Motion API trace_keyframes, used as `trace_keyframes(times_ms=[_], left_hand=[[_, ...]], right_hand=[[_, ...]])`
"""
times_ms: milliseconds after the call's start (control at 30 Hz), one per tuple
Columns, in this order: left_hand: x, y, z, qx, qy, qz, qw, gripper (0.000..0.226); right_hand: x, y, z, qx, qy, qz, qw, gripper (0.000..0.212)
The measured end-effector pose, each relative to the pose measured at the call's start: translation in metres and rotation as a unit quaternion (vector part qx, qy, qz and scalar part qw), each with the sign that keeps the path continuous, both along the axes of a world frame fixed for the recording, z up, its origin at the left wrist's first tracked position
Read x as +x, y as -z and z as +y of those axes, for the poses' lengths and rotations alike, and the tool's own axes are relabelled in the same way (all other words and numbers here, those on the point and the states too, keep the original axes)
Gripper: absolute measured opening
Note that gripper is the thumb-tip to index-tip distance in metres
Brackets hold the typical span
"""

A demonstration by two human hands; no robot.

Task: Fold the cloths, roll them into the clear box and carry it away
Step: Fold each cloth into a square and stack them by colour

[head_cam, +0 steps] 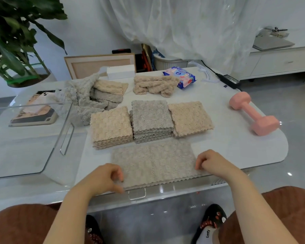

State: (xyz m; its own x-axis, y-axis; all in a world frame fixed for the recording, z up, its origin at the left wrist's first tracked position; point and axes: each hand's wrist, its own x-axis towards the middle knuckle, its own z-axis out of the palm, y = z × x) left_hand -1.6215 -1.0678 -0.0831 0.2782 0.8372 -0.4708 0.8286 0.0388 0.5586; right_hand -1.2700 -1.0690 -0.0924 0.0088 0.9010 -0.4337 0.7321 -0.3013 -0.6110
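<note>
Our left fingers (119,175) and right fingers (199,165) pinch a grey cloth (155,162); beyond them wait three folded stacks (151,118) and loose heaps (155,83), the clear box (65,138) leftward unfilled.

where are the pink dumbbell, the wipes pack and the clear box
pink dumbbell (251,112): head view, on the handle between its two ends
wipes pack (183,77): head view, on its printed top face
clear box (64,120): head view, on its right wall above the handle slot
</note>
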Motion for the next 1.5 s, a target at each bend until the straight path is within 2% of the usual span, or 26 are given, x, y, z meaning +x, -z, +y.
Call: trace_keyframes(times_ms=[133, 200, 267, 333, 433, 533, 733, 800, 933, 1033, 1133, 1233, 1333, 1433, 1500], left_hand=[[0.050, -0.013, 0.003, 0.156, 0.015, -0.071, 0.985, 0.010], [0.074, 0.007, 0.010, 0.233, -0.009, -0.043, 0.971, 0.027], [0.093, 0.037, 0.010, 0.264, -0.034, 0.036, 0.963, 0.053], [0.103, 0.063, 0.003, 0.272, -0.019, 0.114, 0.955, 0.069], [0.100, 0.077, 0.003, 0.276, -0.003, 0.135, 0.952, 0.079], [0.095, 0.076, 0.005, 0.279, 0.029, 0.154, 0.947, 0.086], [0.090, 0.071, 0.002, 0.283, 0.097, 0.165, 0.940, 0.099], [0.088, 0.070, 0.000, 0.301, 0.121, 0.132, 0.937, 0.094], [0.112, 0.067, -0.010, 0.397, 0.147, 0.015, 0.906, 0.073], [0.154, 0.061, -0.018, 0.417, 0.199, -0.018, 0.887, 0.073], [0.185, 0.066, -0.023, 0.406, 0.205, 0.019, 0.890, 0.068], [0.190, 0.073, -0.021, 0.413, 0.164, 0.053, 0.894, 0.060], [0.183, 0.079, -0.020, 0.410, 0.160, 0.026, 0.898, 0.055], [0.180, 0.082, -0.021, 0.382, 0.140, -0.004, 0.913, 0.044], [0.180, 0.084, -0.022, 0.380, 0.130, 0.004, 0.916, 0.036]], right_hand=[[-0.005, 0.001, 0.012, 0.086, 0.091, -0.009, 0.992, 0.034], [-0.016, 0.006, 0.017, 0.179, 0.103, -0.034, 0.978, 0.028], [-0.029, 0.021, 0.017, 0.247, 0.049, -0.058, 0.966, 0.032], [-0.037, 0.044, 0.011, 0.244, -0.032, -0.114, 0.962, 0.041], [-0.039, 0.067, -0.002, 0.245, -0.076, -0.206, 0.945, 0.058], [-0.037, 0.067, 0.002, 0.234, -0.058, -0.173, 0.955, 0.065], [-0.028, 0.061, 0.012, 0.194, 0.028, -0.027, 0.980, 0.034], [-0.024, 0.057, 0.016, 0.179, 0.058, 0.039, 0.981, 0.021], [-0.015, 0.046, 0.021, 0.171, 0.131, 0.192, 0.957, 0.019], [-0.010, 0.038, 0.018, 0.173, 0.149, 0.264, 0.937, 0.012], [-0.004, 0.042, 0.017, 0.192, 0.158, 0.261, 0.933, 0.007], [0.006, 0.050, 0.018, 0.198, 0.169, 0.260, 0.930, 0.022], [0.013, 0.053, 0.020, 0.179, 0.111, 0.235, 0.949, 0.033], [0.013, 0.057, 0.024, 0.164, 0.010, 0.160, 0.973, 0.030], [0.009, 0.060, 0.023, 0.176, -0.001, 0.144, 0.974, 0.026]])
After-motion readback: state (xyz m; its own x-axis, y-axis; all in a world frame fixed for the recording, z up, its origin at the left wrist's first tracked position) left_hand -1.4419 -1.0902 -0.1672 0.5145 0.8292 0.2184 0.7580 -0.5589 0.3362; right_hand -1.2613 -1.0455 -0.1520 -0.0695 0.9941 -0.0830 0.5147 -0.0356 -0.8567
